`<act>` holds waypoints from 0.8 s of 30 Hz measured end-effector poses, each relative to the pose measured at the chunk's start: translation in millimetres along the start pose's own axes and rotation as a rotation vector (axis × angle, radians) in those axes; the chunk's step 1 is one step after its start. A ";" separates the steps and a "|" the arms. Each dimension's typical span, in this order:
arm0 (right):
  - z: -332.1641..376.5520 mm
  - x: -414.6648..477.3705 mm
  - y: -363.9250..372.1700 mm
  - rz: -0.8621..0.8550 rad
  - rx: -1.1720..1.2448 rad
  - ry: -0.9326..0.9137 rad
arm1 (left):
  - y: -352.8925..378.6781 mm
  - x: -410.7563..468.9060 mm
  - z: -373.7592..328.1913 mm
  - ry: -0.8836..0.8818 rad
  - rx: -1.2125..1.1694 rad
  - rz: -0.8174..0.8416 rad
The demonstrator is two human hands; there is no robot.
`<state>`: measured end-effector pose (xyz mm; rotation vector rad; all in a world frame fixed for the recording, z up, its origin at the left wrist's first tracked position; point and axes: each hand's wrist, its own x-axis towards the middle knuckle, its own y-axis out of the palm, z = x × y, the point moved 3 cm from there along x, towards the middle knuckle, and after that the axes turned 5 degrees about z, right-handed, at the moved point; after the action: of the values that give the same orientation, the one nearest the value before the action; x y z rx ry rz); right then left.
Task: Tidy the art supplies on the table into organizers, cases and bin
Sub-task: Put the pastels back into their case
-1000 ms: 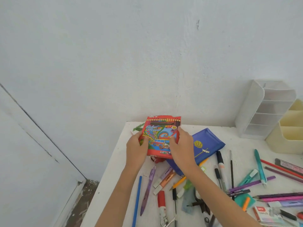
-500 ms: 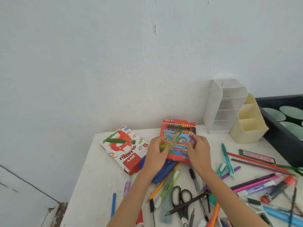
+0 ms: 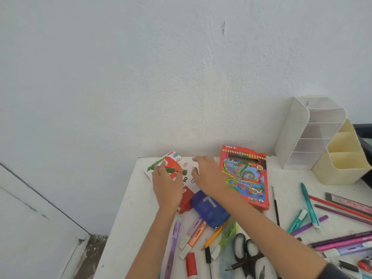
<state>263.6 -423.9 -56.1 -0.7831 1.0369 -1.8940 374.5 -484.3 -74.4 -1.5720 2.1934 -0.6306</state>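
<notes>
A red colour pencil box [image 3: 245,178] lies flat on the white table [image 3: 130,218] near the wall, with no hand on it. To its left is a white and red oil pastels box [image 3: 175,158] with a green crayon [image 3: 178,171] lying across it. My left hand [image 3: 167,188] rests on that box, its fingertips touching the crayon's left end. My right hand [image 3: 209,176] hovers over the box's right part with fingers spread and loosely bent, holding nothing. A blue pencil case [image 3: 211,210] lies just below both hands.
A white tiered organizer [image 3: 314,133] and a cream organizer [image 3: 342,164] stand at the back right, with a dark bin [image 3: 364,133] behind them. Several pens, markers, pencils and black scissors [image 3: 247,252] are scattered over the near and right table. The table's left edge drops to the floor.
Both hands let go of the colour pencil box, which now lies on the table, and moved left onto the oil pastels box.
</notes>
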 end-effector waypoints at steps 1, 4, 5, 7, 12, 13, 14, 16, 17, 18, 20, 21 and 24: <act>2.8 2.8 7.7 0.077 -0.086 0.038 | -2.6 -0.2 7.2 -0.052 0.047 -0.007; 10.8 2.9 24.0 0.189 -0.237 0.117 | -3.7 -7.5 21.3 -0.166 0.055 0.032; 12.6 2.5 27.5 0.190 -0.231 0.119 | -2.3 -8.3 23.6 -0.162 0.048 0.038; 14.3 3.1 32.0 0.173 -0.073 0.119 | -2.4 -7.7 27.4 -0.120 -0.036 0.021; 25.3 0.0 13.2 0.062 0.513 0.094 | -34.4 -7.3 18.9 -0.006 -0.281 -0.163; 28.1 -2.1 5.9 0.039 0.605 0.099 | -41.2 -7.4 16.9 0.000 -0.332 -0.189; 30.5 -4.0 -0.6 0.026 0.704 0.113 | -47.2 -7.6 14.8 -0.012 -0.398 -0.202; 33.2 -10.1 -11.8 0.026 0.931 0.149 | -55.4 -13.2 6.1 -0.090 -0.564 -0.195; 34.1 -14.3 -18.2 0.014 1.035 0.164 | -57.4 -17.8 0.5 -0.124 -0.636 -0.184; 33.8 -18.4 -23.6 -0.004 1.126 0.181 | -59.0 -23.2 -5.4 -0.145 -0.690 -0.174; 32.3 -33.7 -38.3 -0.032 1.301 0.205 | -59.6 -41.4 -22.2 -0.153 -0.773 -0.161; 31.0 -43.0 -45.3 -0.034 1.381 0.210 | -58.4 -51.5 -30.5 -0.152 -0.809 -0.161; 23.4 -76.6 -63.1 -0.023 1.575 0.214 | -49.5 -83.9 -52.0 -0.144 -0.874 -0.175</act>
<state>295.7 -345.1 0.1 0.3447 -0.5101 -2.0976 411.6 -411.0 -0.6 -2.1235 2.3593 0.4830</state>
